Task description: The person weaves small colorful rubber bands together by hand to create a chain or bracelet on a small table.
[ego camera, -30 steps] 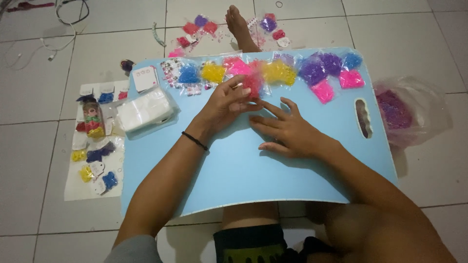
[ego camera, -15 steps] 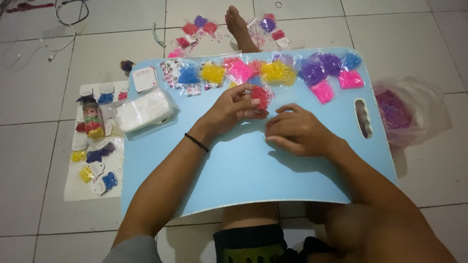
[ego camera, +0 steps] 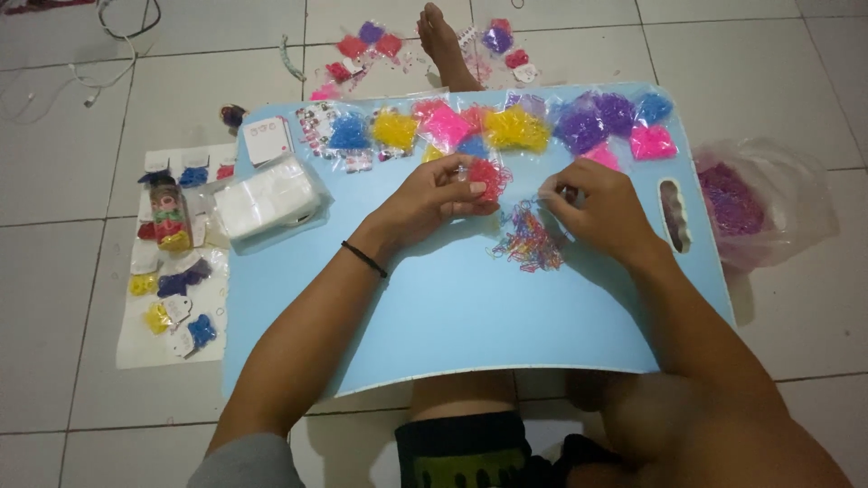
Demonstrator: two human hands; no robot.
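Two bare hands work over a light blue lap board (ego camera: 434, 325) that rests across the person's legs. The left hand (ego camera: 434, 201), a thin black band at its wrist, pinches a small clear packet of red rubber loops (ego camera: 488, 178) between thumb and fingertips, holding it just above the board. The right hand (ego camera: 601, 210) has its thumb and forefinger drawn together near the packet's right side; whether anything sits between them is too small to tell. Just below and between the two hands, a loose pile of thin multicoloured rubber loops (ego camera: 529, 242) lies on the board, close to the right hand's fingers.

Along the far edge of the board runs a row of small clear bags of coloured loops (ego camera: 515, 128): blue, yellow, pink, purple and more. At the board's left side sits a clear plastic box of white pieces (ego camera: 268, 201), with a small white card (ego camera: 266, 140) just beyond it. Left of the board, on the tiled floor, a white sheet (ego camera: 172, 348) carries more little bundles in yellow and blue and a tall clear jar with stacked colours (ego camera: 169, 217). To the right of the board a clear plastic bag of purple loops (ego camera: 750, 203) rests on the floor. Beyond the board a bare foot (ego camera: 440, 41) shows among further packets.
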